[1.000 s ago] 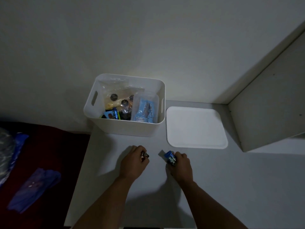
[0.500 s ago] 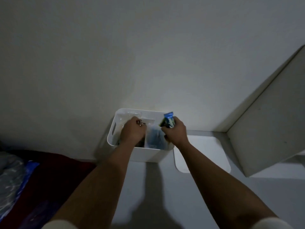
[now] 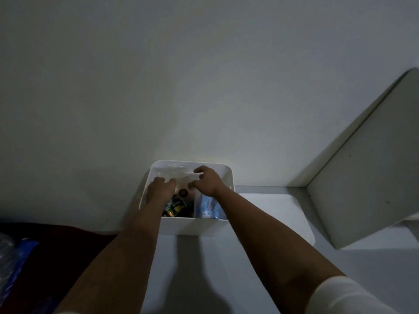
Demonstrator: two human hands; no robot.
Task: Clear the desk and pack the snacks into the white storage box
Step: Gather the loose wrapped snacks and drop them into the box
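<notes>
Inside the white plastic storage box [image 3: 181, 226], left hand [image 3: 159, 188] presses flat; right hand [image 3: 207, 181] pinches a clear plastic bag [image 3: 179, 176], seemingly settling snacks.

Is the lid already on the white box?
No, the white storage box is open with both hands inside it, and the lid lies flat on the desk to its right.

Dim room, plain pale wall [image 3: 181, 75] filling the upper view, white desk surface [image 3: 204, 268] against it, white cabinet side panel [image 3: 362, 177] at right, dark red bedding [image 3: 45, 257] with blue plastic wrap [image 3: 13, 257] at lower left.
</notes>
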